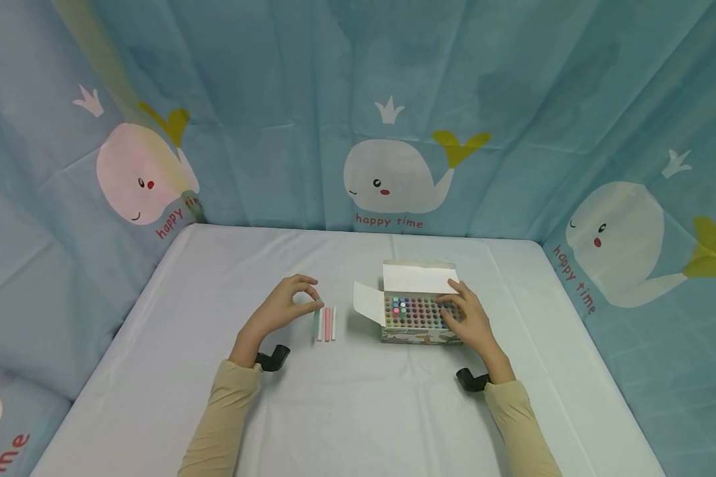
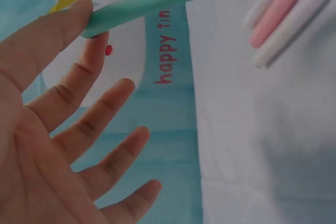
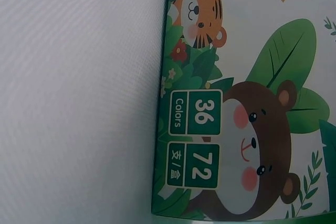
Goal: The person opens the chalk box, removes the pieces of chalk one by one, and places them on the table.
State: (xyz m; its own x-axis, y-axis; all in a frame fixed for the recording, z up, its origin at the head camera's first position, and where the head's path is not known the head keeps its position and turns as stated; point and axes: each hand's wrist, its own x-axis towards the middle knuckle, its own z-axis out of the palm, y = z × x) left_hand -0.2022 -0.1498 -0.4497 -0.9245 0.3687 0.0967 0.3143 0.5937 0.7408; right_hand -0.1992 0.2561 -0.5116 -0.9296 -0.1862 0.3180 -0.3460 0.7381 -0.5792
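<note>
My left hand (image 1: 286, 305) pinches a green chalk stick (image 2: 168, 1) at one end, between thumb and index fingertip; the other fingers are spread. Just beyond it on the table lie a pink chalk stick (image 1: 327, 324) and a white chalk stick (image 2: 291, 27), with another white one on the pink stick's other side. To the right stands an open chalk box (image 1: 420, 336), several coloured stick ends showing in its holed tray (image 1: 417, 310). My right hand (image 1: 468, 318) rests over the box's right end, fingers loosely bent. The right wrist view does not show that hand.
The box's white lid (image 1: 420, 277) stands raised at the back, and a side flap (image 1: 368, 301) sticks out leftward. A white cloth (image 1: 358, 411) covers the table. Blue whale-print curtains (image 1: 310, 99) hang behind and at both sides.
</note>
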